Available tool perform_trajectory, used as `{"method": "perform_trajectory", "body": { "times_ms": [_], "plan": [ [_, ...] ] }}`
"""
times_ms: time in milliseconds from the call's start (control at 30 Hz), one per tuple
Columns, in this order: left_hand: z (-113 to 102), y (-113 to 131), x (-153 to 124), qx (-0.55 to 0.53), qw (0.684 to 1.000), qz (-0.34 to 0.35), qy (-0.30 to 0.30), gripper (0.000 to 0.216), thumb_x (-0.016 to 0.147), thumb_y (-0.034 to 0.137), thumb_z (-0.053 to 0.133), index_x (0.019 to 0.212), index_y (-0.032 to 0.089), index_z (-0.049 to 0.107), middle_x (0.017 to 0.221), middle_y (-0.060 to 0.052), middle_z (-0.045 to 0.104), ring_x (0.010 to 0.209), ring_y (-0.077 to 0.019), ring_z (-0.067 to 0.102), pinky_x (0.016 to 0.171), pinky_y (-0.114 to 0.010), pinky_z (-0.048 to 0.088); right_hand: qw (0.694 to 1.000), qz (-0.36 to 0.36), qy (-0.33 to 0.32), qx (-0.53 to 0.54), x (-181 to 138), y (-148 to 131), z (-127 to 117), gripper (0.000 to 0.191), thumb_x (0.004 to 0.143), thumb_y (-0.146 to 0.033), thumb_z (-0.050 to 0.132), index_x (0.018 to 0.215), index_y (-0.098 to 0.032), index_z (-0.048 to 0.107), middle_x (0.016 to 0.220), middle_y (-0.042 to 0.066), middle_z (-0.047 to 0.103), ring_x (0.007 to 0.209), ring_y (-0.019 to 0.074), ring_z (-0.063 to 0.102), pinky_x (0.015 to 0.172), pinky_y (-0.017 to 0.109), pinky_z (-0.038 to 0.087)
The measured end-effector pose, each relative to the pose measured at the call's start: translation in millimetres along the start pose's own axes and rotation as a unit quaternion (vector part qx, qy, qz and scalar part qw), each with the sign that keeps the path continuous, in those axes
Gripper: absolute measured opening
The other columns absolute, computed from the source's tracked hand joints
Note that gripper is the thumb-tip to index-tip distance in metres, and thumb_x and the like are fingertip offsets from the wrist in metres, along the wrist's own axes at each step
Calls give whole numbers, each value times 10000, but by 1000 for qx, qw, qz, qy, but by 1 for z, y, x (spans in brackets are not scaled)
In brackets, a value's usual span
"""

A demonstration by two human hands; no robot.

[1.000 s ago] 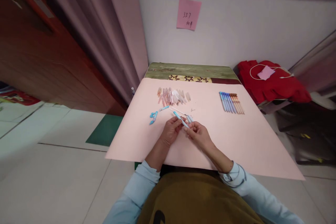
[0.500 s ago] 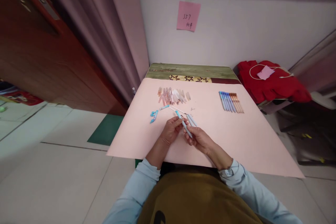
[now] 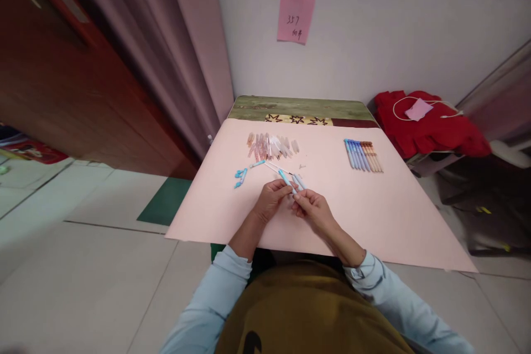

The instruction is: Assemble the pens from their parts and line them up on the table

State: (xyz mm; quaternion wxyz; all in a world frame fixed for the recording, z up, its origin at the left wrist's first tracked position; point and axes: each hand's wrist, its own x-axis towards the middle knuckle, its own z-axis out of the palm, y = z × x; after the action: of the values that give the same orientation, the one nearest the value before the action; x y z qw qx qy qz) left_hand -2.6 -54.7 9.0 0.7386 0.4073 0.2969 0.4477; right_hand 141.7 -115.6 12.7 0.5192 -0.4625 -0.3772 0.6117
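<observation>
My left hand (image 3: pixel 270 201) and my right hand (image 3: pixel 312 208) meet over the near middle of a pink sheet (image 3: pixel 373 215), both pinched on one light blue pen (image 3: pixel 287 181) that points away and left. Just beyond the fingers lie loose blue pen parts (image 3: pixel 299 181) and a thin white refill (image 3: pixel 271 168). Small blue caps (image 3: pixel 239 176) lie to the left of my left hand.
A heap of pinkish and clear pen barrels (image 3: pixel 271 146) lies farther back. A neat row of blue and orange pens (image 3: pixel 363 155) sits at the right. Red cloth with a white cable (image 3: pixel 427 124) lies beside the table. A pink note (image 3: pixel 295 18) hangs on the wall.
My right hand slid back along the pen half a second ago, then came forward against my left hand again. The pen stays held between both hands.
</observation>
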Motion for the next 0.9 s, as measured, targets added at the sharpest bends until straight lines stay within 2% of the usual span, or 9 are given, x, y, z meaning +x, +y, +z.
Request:
{"method": "perform_trajectory", "body": {
  "times_ms": [233,667,900],
  "plan": [
    [-2,-2,-1,42,999,0,-6,228,725,305,772,869,128,767,851,-80,723,770,-162,622,770,-295,451,1000,2,5,3,-2,7,-4,365,727,-506,775,766,-178,619,631,15,670,480,95,541,480,219,417],
    [1,0,-3,61,998,-3,-24,265,732,328,763,880,108,772,820,-98,730,742,-178,637,792,-326,468,999,4,-33,-26,-8,3,-6,405,795,-582,672,820,-178,654,628,15,659,486,118,566,496,244,436],
    [3,-1,-2,55,998,-4,-17,229,730,302,767,855,110,762,805,-80,726,722,-157,627,767,-298,463,999,-21,-14,-45,-11,3,-4,407,831,-600,623,858,-194,643,702,28,682,537,127,595,540,257,473]
  ]
}}
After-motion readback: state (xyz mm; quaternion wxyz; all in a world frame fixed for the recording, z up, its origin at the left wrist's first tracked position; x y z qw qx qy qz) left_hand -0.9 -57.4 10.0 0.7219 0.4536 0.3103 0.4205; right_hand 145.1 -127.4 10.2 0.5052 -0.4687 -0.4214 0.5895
